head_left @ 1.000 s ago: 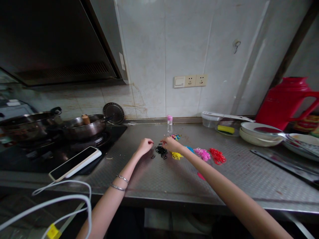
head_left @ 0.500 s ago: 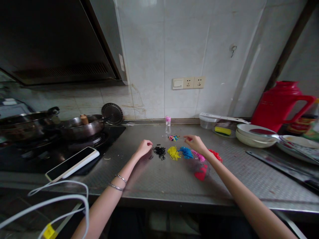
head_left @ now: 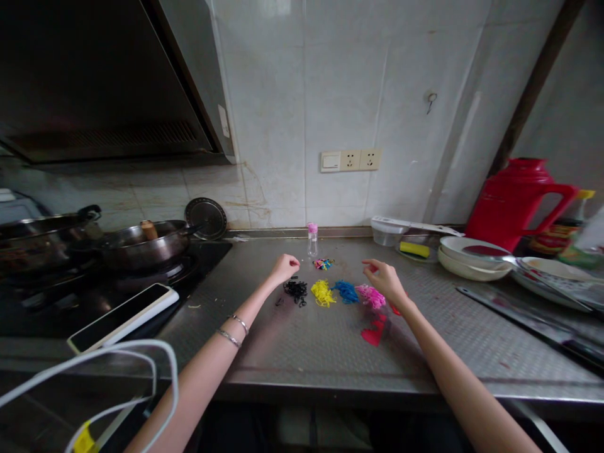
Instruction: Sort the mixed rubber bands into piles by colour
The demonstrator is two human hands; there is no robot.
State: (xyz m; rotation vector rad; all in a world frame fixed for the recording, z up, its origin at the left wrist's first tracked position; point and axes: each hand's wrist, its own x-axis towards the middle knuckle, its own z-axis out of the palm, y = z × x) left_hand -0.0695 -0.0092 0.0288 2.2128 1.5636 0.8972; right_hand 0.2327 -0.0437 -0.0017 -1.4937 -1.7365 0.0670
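Small piles of tiny elastic bands lie in a row on the steel counter [head_left: 330, 352]: black [head_left: 295, 290], yellow [head_left: 322, 292], blue [head_left: 346, 291], pink [head_left: 370, 296]. A mixed-colour heap [head_left: 323, 263] sits behind them beside a little clear bottle with a pink cap [head_left: 312, 240]. My left hand [head_left: 284, 268] hovers just above the black pile, its fingers pinched together. My right hand [head_left: 385, 281] is raised over the pink pile, fingers curled in a pinch; what either hand holds is too small to see. A red piece [head_left: 374, 332] lies nearer me.
A phone [head_left: 123, 316] rests on the stove edge at left, with pans [head_left: 136, 242] behind it and white cables [head_left: 94, 384] at the near left. Bowls [head_left: 474, 258], a sponge dish [head_left: 414, 248], a red thermos jug [head_left: 516, 204] and a long flat blade [head_left: 528, 311] crowd the right.
My right hand has moved from the black pile rightwards to above the pink pile. My left hand has lifted and shifted slightly forward. The view has drifted to the right.
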